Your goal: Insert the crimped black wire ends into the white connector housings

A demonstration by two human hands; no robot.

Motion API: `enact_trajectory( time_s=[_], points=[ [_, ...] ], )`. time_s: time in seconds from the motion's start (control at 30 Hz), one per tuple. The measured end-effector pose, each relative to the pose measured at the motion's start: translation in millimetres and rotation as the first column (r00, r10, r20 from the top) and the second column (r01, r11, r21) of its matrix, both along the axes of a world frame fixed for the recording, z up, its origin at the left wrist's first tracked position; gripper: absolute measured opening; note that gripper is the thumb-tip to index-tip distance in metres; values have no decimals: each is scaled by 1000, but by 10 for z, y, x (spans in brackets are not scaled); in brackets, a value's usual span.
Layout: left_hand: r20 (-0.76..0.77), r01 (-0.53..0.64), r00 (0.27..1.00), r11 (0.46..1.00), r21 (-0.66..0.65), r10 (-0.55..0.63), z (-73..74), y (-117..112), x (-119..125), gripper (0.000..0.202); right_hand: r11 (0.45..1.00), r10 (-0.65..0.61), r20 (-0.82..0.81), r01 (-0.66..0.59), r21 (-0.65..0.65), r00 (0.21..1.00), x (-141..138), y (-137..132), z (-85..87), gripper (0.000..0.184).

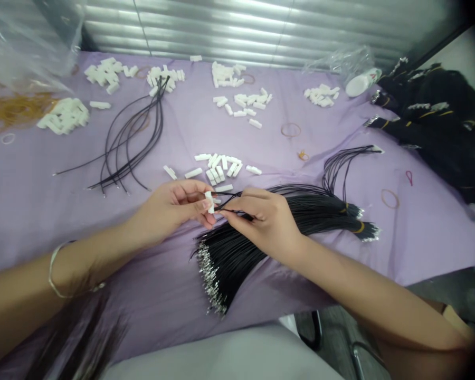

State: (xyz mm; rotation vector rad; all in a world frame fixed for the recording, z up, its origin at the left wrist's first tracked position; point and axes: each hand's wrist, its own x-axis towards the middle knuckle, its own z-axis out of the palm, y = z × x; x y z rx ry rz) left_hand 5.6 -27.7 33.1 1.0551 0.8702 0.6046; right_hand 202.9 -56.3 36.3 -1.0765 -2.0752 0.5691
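Observation:
My left hand (pixel 186 203) pinches a small white plastic connector housing (pixel 209 202) between thumb and fingers. Thin black wires (pixel 231 194) run from the housing toward my right hand (pixel 263 219), whose thumb and fingertips are closed on a black wire close beside it. Whether that wire's tip sits inside the housing is hidden by the fingers. Under and behind my right hand lies a thick bundle of black wires (pixel 237 258) with bare silvery terminals at the ends. Just beyond my hands, several loose white connector housings (pixel 219 166) are scattered on the purple cloth (pixel 253 142).
Finished-looking black wires (pixel 158 126) with a white end lie at the back left. More piles of housings (pixel 65 116) line the back. Rubber bands (pixel 16 108), a clear bag (pixel 27 42), a white round container (pixel 363 83) and dark wire bundles (pixel 435 137) surround the work area.

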Motion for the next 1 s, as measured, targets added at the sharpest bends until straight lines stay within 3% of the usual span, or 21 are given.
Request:
enact_trajectory(
  time_s=[0.27, 0.33, 0.5, 0.6, 0.7, 0.87, 1.0],
  points=[
    [-55, 19, 998, 1000, 12, -18, 40, -22, 21, 12, 999, 42, 67, -41, -15, 997, -18, -4, -15, 16],
    [-16, -20, 1000, 1000, -14, 20, 14, -14, 17, 14, 999, 47, 75, -45, -28, 996, 12, 3, 19, 8],
    [132, -131, 980, 983, -132, 148, -36, 18, 13, 19, 986, 124, 39, -119, -116, 992, 162, 59, 186, 16],
    [164, -144, 971, 974, -176, 174, -32, 30, 13, 19, 983, 182, 82, -178, -53, 980, 232, 119, 250, 5],
    [175, -153, 967, 971, -182, 185, -27, 31, 14, 18, 974, 221, 116, -224, 17, 968, 242, 145, 266, 8],
    [104, -130, 984, 983, -128, 144, -21, 12, 13, 19, 977, 50, 50, -59, 207, 998, 164, 35, 251, 12],
    [52, -84, 995, 995, -50, 87, -22, 5, 5, 18, 964, -44, 135, 6, 267, 990, 70, -55, 177, 9]
  ],
)
